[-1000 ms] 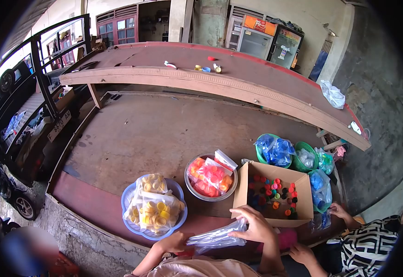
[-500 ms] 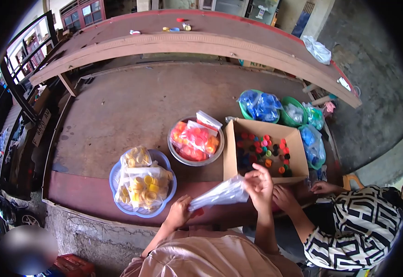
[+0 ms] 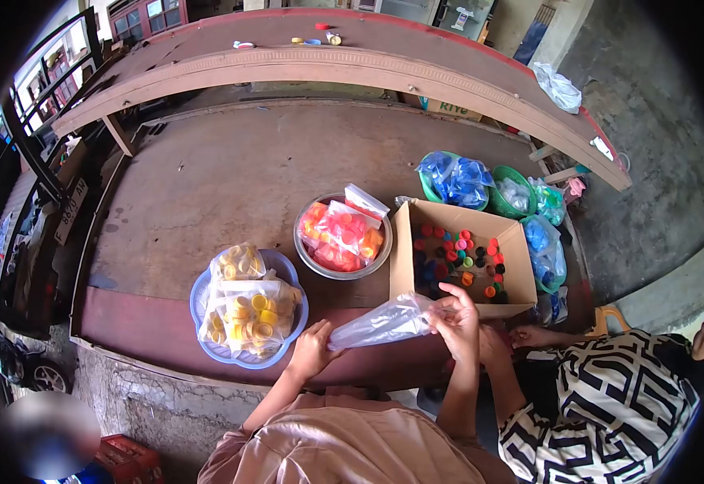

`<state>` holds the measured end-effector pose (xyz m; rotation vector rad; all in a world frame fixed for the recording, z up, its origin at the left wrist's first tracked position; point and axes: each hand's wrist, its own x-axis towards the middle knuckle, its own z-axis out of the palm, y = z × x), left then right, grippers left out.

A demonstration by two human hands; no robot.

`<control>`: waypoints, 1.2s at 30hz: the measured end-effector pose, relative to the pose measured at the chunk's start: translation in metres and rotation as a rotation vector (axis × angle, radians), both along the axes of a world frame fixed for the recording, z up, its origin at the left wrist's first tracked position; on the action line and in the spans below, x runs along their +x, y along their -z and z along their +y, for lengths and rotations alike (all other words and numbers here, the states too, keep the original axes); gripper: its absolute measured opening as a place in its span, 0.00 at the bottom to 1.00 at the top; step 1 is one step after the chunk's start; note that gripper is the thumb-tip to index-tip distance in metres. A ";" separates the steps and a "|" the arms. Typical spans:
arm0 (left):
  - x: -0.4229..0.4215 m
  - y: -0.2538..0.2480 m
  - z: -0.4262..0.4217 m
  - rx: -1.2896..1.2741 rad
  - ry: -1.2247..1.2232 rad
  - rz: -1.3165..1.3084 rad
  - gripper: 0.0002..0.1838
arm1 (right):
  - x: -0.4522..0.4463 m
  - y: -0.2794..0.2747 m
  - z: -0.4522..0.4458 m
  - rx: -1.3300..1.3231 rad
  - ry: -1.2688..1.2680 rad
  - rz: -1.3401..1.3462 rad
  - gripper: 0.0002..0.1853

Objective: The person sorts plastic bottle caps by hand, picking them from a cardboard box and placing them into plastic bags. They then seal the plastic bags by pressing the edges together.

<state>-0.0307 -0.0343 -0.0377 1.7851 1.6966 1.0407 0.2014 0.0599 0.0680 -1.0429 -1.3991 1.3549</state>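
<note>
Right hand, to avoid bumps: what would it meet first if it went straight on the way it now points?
The right hand would probably meet the cardboard box first; depth is unclear.

Daylt, fisheye warp, dk corners

Loaded brown table (image 3: pixel 247 177)

A blue basket (image 3: pixel 279 264) sits just left of the left fingers (image 3: pixel 318 332). A metal bowl (image 3: pixel 340 276) stands ahead of them. A cardboard box (image 3: pixel 403 246) is just beyond the right fingers (image 3: pixel 458 295); green baskets (image 3: pixel 510 174) stand farther from those fingers. Well beyond all fingers, a raised shelf (image 3: pixel 287 66) bears small caps (image 3: pixel 323 26) and a white plastic bag (image 3: pixel 558 87).
</note>
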 end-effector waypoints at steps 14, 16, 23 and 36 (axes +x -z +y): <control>0.006 0.001 -0.005 -0.215 0.065 -0.509 0.10 | -0.021 0.032 0.003 0.110 -0.301 0.101 0.26; 0.010 0.001 -0.009 -0.218 0.093 -0.524 0.12 | -0.032 0.070 -0.011 -0.026 -0.399 0.054 0.20; -0.002 -0.044 -0.008 0.351 0.054 -0.336 0.28 | -0.059 0.070 -0.020 0.470 -0.417 -0.244 0.07; -0.046 -0.128 0.002 0.557 0.360 0.281 0.08 | -0.049 0.028 -0.009 0.515 -0.335 -0.205 0.03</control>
